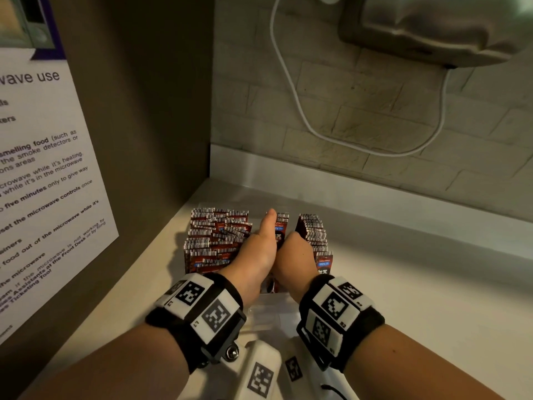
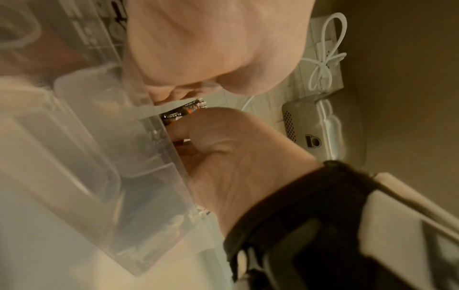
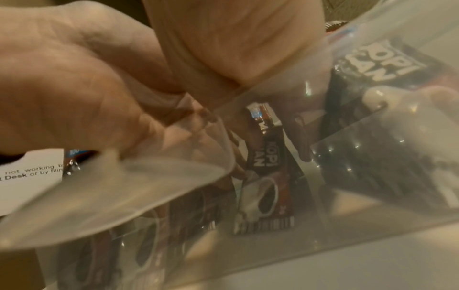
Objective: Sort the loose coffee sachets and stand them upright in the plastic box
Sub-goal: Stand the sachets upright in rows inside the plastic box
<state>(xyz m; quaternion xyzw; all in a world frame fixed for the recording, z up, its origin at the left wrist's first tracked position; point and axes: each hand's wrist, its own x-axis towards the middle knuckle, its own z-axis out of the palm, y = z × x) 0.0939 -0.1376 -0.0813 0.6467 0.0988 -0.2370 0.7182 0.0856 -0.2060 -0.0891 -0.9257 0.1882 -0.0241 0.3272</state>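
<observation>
A clear plastic box (image 1: pixel 268 310) stands on the white counter, close to the left wall. Dark red coffee sachets (image 1: pixel 213 235) fill its left part upright, and another upright row (image 1: pixel 314 232) lines its right side. Both hands reach into the gap between them. My left hand (image 1: pixel 256 249) has its thumb straight up against a middle sachet (image 1: pixel 281 223), and its fingers curl down inside the box. My right hand (image 1: pixel 297 255) curls beside it, touching it. A sachet (image 2: pixel 183 112) shows between the two hands. Through the box wall (image 3: pixel 372 196) I see a standing sachet (image 3: pixel 265 176) below the fingers.
A brown side panel with a printed microwave notice (image 1: pixel 43 183) rises close on the left. A tiled wall (image 1: pixel 375 111) stands behind, with a looping white cable (image 1: pixel 302 116) and a metal wall unit (image 1: pixel 432 27). The counter (image 1: pixel 418 284) stretches to the right.
</observation>
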